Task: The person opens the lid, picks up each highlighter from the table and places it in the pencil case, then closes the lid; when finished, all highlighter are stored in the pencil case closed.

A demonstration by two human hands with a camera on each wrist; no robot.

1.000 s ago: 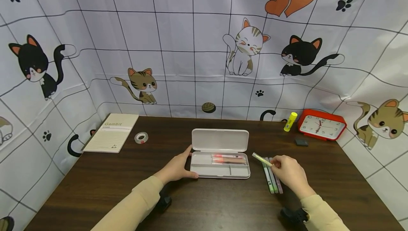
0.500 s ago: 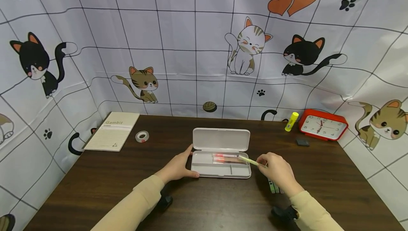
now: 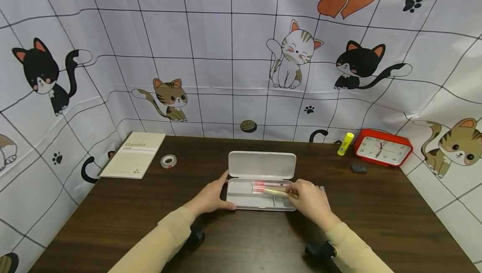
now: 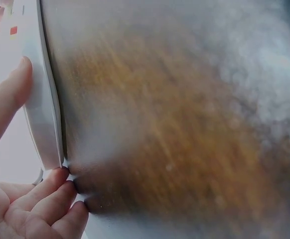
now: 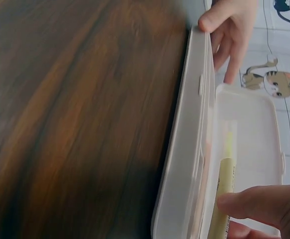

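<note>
A white pencil case (image 3: 241,201) lies on the dark wooden table with its lid (image 3: 262,164) raised toward the back. At its left end my left hand (image 3: 207,197) grips it, thumb on the front edge and fingers round the side. My right hand (image 3: 311,202) pinches a pale yellow felt-tip pen (image 5: 225,184) between thumb and fingers, holding it over the case's right half, tip pointing left. Pink and orange pens (image 3: 260,184) lie in the rear compartment. Behind my right hand, one pen end (image 3: 322,189) peeks out; the hand hides the rest there.
A notepad (image 3: 132,156) and a roll of tape (image 3: 168,161) lie at the back left. Toward the back right are a yellow glue stick (image 3: 345,144), a small dark block (image 3: 358,169) and a red clock (image 3: 384,147). A cat-print sheet (image 3: 211,55) hangs behind the table.
My right hand has carried the yellow pen left from above the loose pens on the table to over the pencil case. My left hand has stayed at the case's left end.
</note>
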